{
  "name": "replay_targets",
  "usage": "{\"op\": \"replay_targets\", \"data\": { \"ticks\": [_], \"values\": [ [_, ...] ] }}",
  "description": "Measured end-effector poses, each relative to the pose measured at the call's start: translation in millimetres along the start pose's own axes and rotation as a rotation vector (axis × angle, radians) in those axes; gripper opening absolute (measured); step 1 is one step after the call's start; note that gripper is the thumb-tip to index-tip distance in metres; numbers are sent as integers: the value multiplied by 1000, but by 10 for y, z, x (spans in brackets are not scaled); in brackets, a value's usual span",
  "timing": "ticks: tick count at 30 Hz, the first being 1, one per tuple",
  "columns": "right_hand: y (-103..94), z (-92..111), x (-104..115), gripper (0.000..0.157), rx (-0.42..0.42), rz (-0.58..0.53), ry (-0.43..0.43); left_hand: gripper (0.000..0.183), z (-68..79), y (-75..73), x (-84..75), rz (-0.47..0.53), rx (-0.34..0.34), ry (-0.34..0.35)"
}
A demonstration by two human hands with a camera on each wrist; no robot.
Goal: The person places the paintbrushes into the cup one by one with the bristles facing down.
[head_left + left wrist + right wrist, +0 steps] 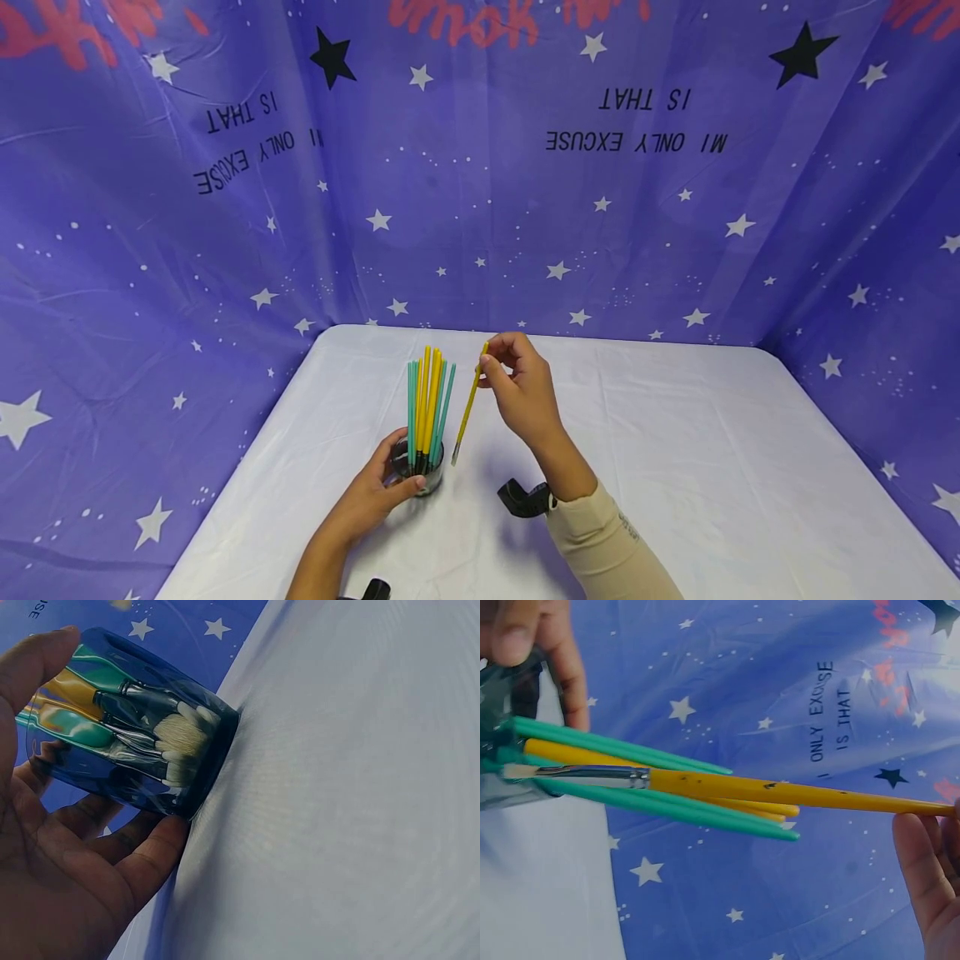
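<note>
A clear glass [127, 787] holds several paintbrushes [431, 400], bristles down, with yellow and green handles sticking up. My left hand [375, 492] grips this glass around its side, thumb on the near side and fingers behind. Through the glass wall, pale bristles [180, 739] show near the bottom. Just right of the glass, my right hand [521, 387] pinches a single yellow paintbrush [757, 787] by the end of its handle. That brush slants down with its silver ferrule and pale bristles lowest, beside the glass and apart from the tabletop.
A white cloth covers the table [675, 467]. Purple curtain [487, 183] with stars and lettering hangs at the back and both sides. A black wrist mount [522, 498] juts from the right wrist, and another [377, 589] shows at the bottom edge.
</note>
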State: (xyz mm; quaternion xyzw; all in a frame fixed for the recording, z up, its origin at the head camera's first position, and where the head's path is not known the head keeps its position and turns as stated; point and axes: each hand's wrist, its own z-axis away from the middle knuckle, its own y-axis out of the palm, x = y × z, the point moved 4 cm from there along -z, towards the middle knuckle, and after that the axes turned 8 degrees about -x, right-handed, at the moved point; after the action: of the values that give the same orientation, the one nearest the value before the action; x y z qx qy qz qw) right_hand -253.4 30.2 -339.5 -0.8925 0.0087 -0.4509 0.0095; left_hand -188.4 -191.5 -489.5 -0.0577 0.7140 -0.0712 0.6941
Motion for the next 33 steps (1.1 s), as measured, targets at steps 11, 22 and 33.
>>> {"op": "replay_targets", "data": {
  "ticks": [11,22,33],
  "values": [
    [91,12,-22,12,-66,-63,21,79,9,-5,-11,5,13,3],
    [343,194,-366,9,23,-9,96,79,-39,10,-31,5,-8,-6],
    [438,319,-543,9,44,147,134,77,-5,2,-11,31,8,15]
  ]
}}
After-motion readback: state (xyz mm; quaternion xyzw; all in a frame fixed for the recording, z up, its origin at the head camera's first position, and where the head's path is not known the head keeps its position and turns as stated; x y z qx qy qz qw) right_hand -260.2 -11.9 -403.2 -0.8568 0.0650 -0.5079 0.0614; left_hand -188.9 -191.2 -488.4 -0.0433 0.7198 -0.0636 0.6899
